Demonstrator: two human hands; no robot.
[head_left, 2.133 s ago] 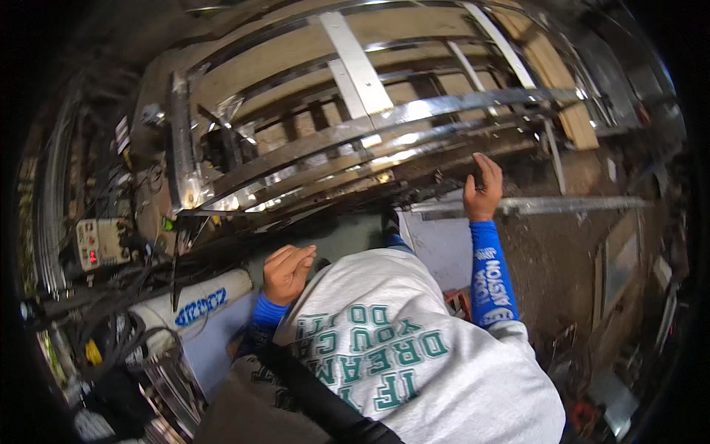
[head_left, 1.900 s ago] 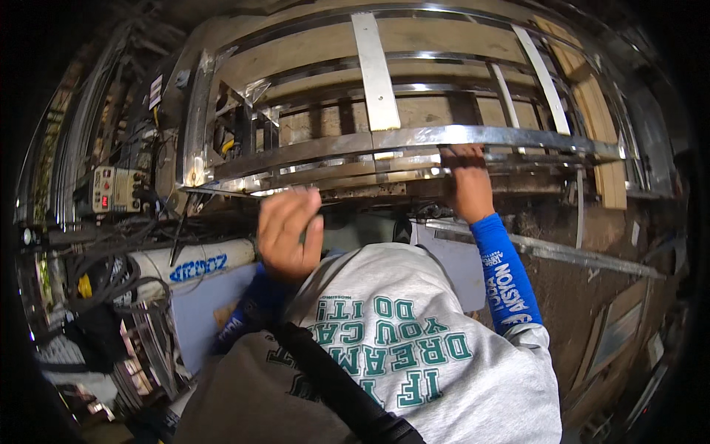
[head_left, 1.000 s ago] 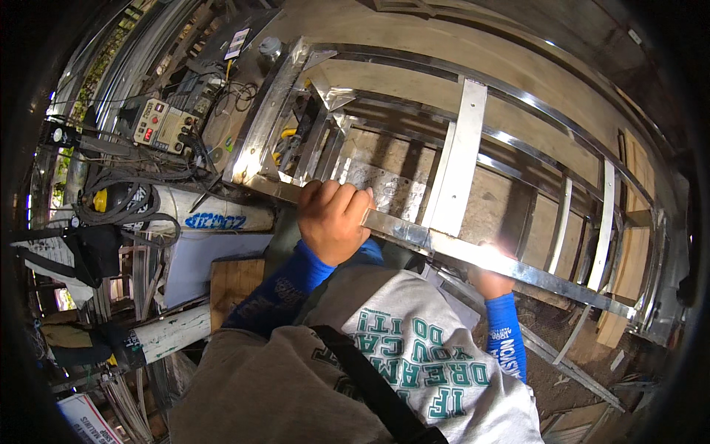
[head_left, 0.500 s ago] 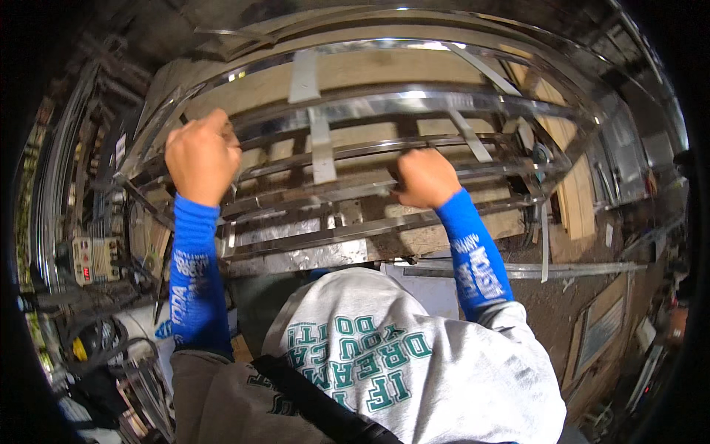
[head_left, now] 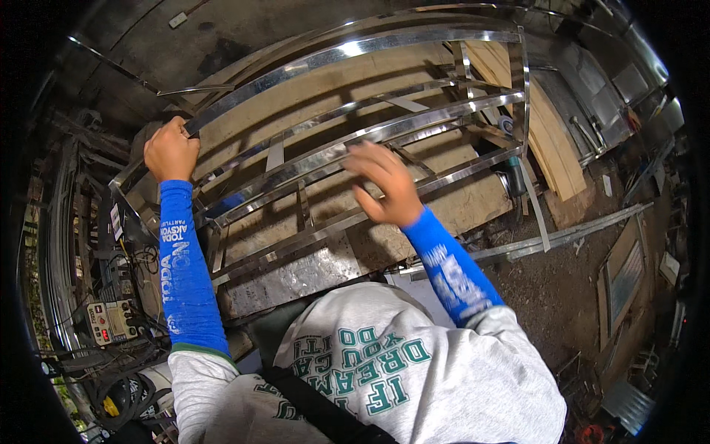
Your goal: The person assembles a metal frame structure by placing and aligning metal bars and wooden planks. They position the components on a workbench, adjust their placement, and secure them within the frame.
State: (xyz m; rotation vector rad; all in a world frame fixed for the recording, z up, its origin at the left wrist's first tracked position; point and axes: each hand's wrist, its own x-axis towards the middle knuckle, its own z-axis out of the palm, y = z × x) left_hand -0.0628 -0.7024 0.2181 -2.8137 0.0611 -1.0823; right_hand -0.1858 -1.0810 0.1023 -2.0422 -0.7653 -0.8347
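Observation:
A shiny metal frame (head_left: 347, 50) of square tubing lies across the wooden board on the bench in front of me. My left hand (head_left: 171, 149) is closed around the frame's far-left tube. My right hand (head_left: 383, 185) is above the middle tubes with its fingers apart, slightly blurred, and holds nothing. Its fingertips are close to a middle tube (head_left: 325, 154); whether they touch it I cannot tell. Pale flat strips (head_left: 275, 152) show between the tubes.
A control box with a red display (head_left: 111, 323) stands at the lower left beside tangled cables (head_left: 137, 396). Wooden planks (head_left: 547, 140) lie to the right, and a long metal length (head_left: 562, 235) crosses the dirt floor. A metal sheet (head_left: 296, 270) covers the bench's near edge.
The frame has turned over or tilted, with its tubes now differently spaced and its pale strips elsewhere. My right hand has come leftward, from closed to open. My left hand has shifted slightly left.

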